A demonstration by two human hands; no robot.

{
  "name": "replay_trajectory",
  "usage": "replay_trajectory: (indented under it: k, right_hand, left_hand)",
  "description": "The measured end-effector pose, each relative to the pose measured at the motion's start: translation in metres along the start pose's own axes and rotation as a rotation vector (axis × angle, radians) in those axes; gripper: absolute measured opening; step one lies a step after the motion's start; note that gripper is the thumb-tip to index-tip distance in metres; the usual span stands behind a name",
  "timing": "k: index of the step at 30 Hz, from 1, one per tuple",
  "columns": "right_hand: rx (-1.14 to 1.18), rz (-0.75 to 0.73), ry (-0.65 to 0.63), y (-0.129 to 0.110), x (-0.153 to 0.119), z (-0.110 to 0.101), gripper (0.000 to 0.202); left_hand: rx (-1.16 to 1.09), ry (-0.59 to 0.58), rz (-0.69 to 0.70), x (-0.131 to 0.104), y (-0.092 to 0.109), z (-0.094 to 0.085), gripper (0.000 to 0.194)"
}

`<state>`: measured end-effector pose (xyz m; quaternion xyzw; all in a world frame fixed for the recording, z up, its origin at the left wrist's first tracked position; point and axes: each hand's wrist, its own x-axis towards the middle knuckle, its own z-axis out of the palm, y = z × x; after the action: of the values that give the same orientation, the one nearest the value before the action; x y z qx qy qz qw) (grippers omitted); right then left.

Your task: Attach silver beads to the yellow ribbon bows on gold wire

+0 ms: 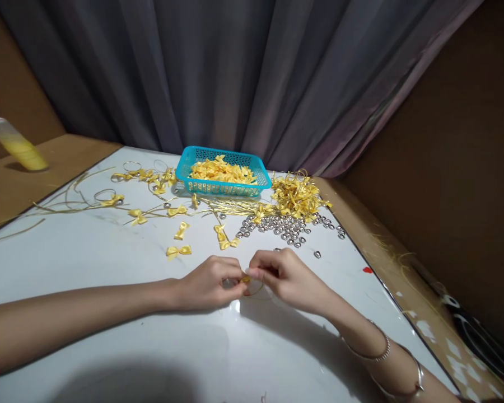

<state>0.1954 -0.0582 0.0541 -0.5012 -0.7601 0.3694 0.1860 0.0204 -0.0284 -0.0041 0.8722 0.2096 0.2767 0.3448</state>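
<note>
Near the middle of the white table, my left hand (212,282) pinches a small yellow ribbon bow (245,279), mostly covered by the fingers. My right hand (286,279) meets it from the right, thumb and forefinger pressed together on a thin gold cord (261,289) that curves below the fingertips. How the cord joins the bow is hidden. Beyond my hands lie loose yellow bows, among them a flat bow (178,251) and an upright-turned bow (182,230). Many small silver rings (283,226) are scattered behind my right hand.
A turquoise basket (224,189) of yellow bows stands at the back. Right of it rests a heap of bows on cords (298,196); straight gold cords (235,206) lie in front. At far left is a clear tube with yellow contents (23,151); black-handled scissors (479,336) lie right.
</note>
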Motion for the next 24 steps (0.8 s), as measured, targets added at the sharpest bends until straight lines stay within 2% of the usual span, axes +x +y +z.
replay_trajectory:
  k: [4,7,11,15,18,21,24]
  right_hand:
    - [-0.017,0.126,0.07,0.01,0.01,-0.005,0.016]
    - [-0.074,0.158,0.088,0.015,0.002,-0.006,0.016]
    - [-0.175,0.058,0.124,0.013,-0.018,-0.003,0.016]
    - [-0.294,-0.052,0.057,0.009,-0.03,0.012,0.013]
    - [-0.412,-0.081,0.031,0.01,-0.031,0.026,0.019]
    - [-0.562,-0.111,0.091,0.01,-0.031,0.037,0.026]
    - [-0.729,-0.15,0.178,0.009,-0.029,0.045,0.021]
  left_hand:
    - [-0.042,-0.017,0.047,-0.002,0.0,0.0,0.027]
    - [-0.064,0.009,0.046,-0.002,0.0,-0.001,0.026]
    - [-0.075,0.052,-0.035,0.001,0.001,-0.003,0.026]
    - [-0.115,0.066,-0.144,0.003,0.003,-0.004,0.026]
    - [-0.151,0.065,-0.225,0.003,0.005,-0.004,0.026]
    - [-0.2,0.073,-0.364,0.003,0.007,-0.004,0.026]
    - [-0.24,0.082,-0.436,0.005,0.009,-0.006,0.028]
